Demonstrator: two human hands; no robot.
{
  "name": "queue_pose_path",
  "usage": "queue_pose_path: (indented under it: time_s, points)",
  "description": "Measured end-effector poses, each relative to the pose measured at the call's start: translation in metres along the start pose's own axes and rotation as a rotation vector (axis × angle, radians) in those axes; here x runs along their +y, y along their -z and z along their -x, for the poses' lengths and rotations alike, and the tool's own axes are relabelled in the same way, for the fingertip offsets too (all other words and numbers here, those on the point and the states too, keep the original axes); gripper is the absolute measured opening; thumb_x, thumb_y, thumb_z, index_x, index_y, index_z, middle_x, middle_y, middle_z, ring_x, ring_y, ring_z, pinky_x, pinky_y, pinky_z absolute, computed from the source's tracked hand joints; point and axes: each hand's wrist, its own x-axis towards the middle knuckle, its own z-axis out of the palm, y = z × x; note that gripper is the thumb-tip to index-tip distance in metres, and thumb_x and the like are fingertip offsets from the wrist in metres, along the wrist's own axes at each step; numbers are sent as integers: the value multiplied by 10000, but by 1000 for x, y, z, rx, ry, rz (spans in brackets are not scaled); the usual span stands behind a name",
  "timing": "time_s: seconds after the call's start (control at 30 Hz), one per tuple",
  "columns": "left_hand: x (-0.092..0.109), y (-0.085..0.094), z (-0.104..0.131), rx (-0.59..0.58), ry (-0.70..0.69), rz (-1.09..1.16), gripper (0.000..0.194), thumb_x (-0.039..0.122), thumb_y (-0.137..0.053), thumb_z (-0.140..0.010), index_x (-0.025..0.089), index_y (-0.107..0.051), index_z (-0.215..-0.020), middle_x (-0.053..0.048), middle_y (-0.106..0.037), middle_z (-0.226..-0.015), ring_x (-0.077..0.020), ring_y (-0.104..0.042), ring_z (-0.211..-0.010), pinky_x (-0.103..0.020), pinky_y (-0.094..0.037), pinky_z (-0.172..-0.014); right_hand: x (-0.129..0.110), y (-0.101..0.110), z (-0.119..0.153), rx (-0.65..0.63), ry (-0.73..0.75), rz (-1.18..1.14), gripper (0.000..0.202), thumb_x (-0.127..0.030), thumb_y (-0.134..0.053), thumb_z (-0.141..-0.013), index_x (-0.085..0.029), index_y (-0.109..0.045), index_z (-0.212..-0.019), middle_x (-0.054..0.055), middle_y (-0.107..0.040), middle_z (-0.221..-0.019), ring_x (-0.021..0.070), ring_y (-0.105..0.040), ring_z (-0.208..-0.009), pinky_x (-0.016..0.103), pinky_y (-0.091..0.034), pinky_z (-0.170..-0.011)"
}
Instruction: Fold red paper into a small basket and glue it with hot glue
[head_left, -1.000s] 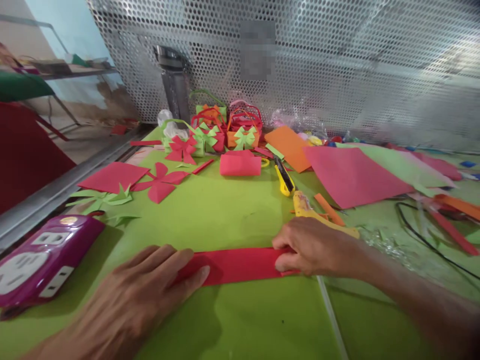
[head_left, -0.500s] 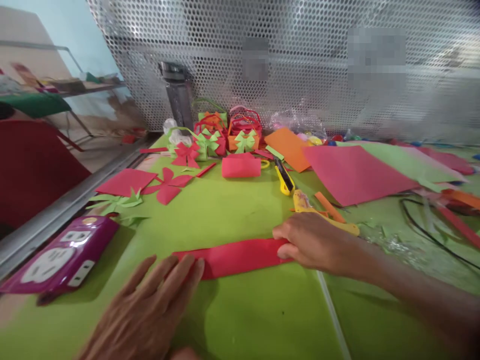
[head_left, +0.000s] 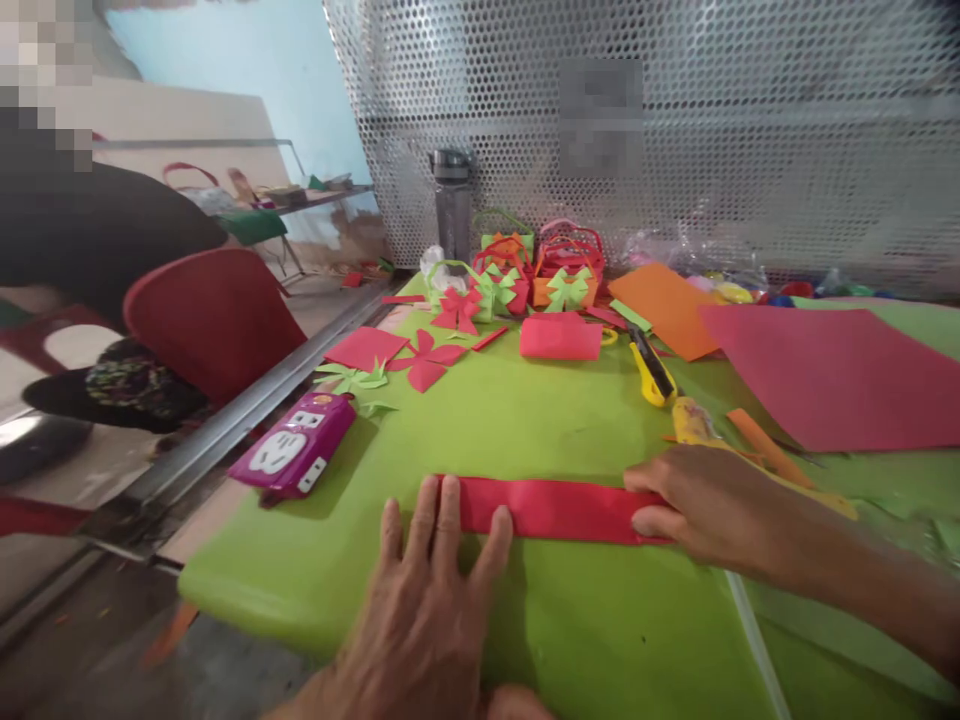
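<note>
A long folded red paper strip lies flat across the green tabletop in front of me. My left hand rests on its left end, fingers spread and pressing down. At the other end my right hand pinches the strip between thumb and curled fingers, so that end is partly hidden. Behind my right hand lies a yellow tool, partly covered by the hand. A thin white stick runs from under my right wrist towards the near edge.
A purple power strip stands left. Farther back are a rolled red paper piece, a yellow-black cutter, small paper baskets with bows, a bottle and a large red sheet. A person sits beyond the table's left edge.
The view has swung left, showing the seated person and the table's left corner. My left fingers have spread wider over the strip's end. The right hand keeps its pinch.
</note>
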Motion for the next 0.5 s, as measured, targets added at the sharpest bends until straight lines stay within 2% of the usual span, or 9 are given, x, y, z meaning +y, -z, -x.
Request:
queue_pose_path:
  time_s: [0.1, 0.17, 0.33, 0.5]
  points:
    - [8, -7, 0, 65, 62, 61, 1046, 863, -242, -566, 206, -309, -1377, -293, -378, -1317, -521, -292, -1211, -667, -315, -819, 1, -1, 0, -2, 6, 6, 207, -196, -554, -715, -171, -448, -539, -33, -402, -483, 82, -333, -451, 264, -183, -489]
    - [10, -9, 1, 86, 73, 85, 1038, 865, -259, -558, 232, -304, -1380, -285, -360, -1335, -528, -276, -1216, -677, -315, -808, 0, 0, 0, -1, 10, 2, 204, -199, -558, -715, -171, -448, -546, -30, -406, -494, 85, -349, -458, 265, -194, -496]
    - [-5, -1, 8, 9, 42, 64, 1052, 838, -301, -591, 113, -356, -1352, -319, -387, -1316, -499, -334, -1205, -659, -325, -838, -3, 5, 1, -23, -23, -17, 229, -188, -535, -722, -165, -419, -526, -30, -408, -486, 79, -342, -459, 258, -178, -487]
    - [-34, 2, 25, -51, 100, 42, 938, 732, -393, -695, 96, -286, -1375, -237, -381, -1365, -414, -337, -1248, -630, -217, -964, -8, 10, 1, -22, -8, -16, 242, -174, -517, -712, -161, -395, -503, -44, -364, -447, 68, -294, -442, 260, -155, -485]
